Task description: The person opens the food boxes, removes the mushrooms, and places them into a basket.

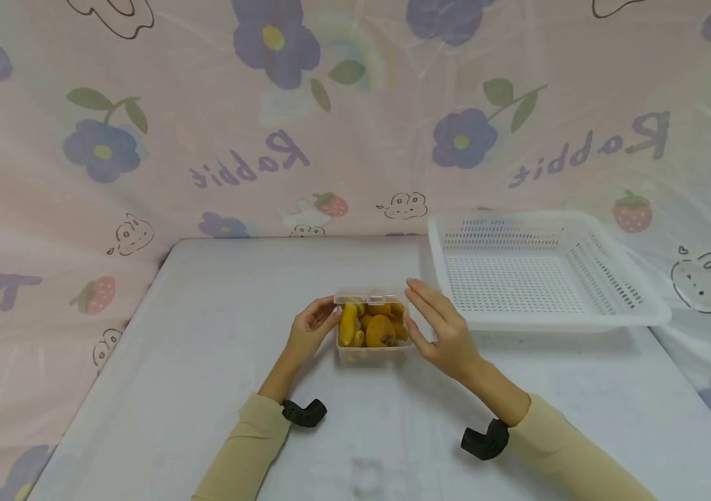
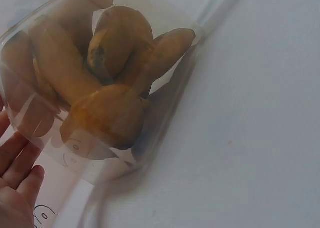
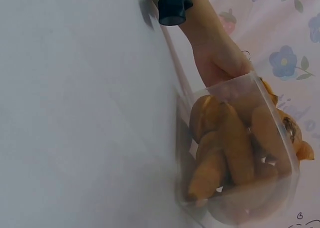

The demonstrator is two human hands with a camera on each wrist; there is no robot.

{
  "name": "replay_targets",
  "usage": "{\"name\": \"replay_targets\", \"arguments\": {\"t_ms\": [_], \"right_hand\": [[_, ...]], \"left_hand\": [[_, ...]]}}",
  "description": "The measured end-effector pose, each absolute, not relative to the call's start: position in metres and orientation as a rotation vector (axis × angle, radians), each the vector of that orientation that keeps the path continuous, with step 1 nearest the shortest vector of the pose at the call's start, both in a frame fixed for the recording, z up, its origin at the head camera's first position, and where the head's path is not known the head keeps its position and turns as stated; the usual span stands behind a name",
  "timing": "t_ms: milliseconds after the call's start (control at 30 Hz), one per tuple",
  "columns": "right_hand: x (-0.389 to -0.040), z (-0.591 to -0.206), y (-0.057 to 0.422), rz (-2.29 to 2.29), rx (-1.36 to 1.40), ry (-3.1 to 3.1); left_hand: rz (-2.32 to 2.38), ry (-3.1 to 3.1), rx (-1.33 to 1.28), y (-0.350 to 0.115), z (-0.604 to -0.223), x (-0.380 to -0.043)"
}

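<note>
A small clear plastic box, packed with yellow and orange-brown fruit-like pieces, sits mid-table, its clear lid raised. The left hand touches its left side, fingers bent; whether they pinch, I cannot tell. The right hand, loose and holding nothing, has straight fingers beside the right side. Just beyond it, a white perforated plastic basket crowds the white table's back right, before a pink flower-printed curtain.

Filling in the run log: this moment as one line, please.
left hand: at left of box | right hand: at right of box | lid: open | fruit: inside box | basket: beyond, right
</note>
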State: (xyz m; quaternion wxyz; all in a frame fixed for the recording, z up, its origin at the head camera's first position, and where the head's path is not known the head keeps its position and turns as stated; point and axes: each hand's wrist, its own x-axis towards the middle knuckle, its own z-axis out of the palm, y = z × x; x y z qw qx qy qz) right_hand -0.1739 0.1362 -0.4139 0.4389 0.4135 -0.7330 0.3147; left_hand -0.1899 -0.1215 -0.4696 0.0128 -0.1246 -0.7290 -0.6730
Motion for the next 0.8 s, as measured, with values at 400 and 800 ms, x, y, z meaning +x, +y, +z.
{"name": "replay_targets", "arguments": {"t_ms": [400, 800], "right_hand": [[-0.1706, -0.4154, 0.1380, 0.739, 1.053, -1.811], [-0.1774, -0.4153, 0.1365, 0.799, 1.023, -1.834]], "left_hand": [[-2.106, -2.266, -0.355, -0.1202, -0.4673, -0.1892], [-2.103, -2.264, -0.396, -0.1204, -0.4672, -0.1899]]}}
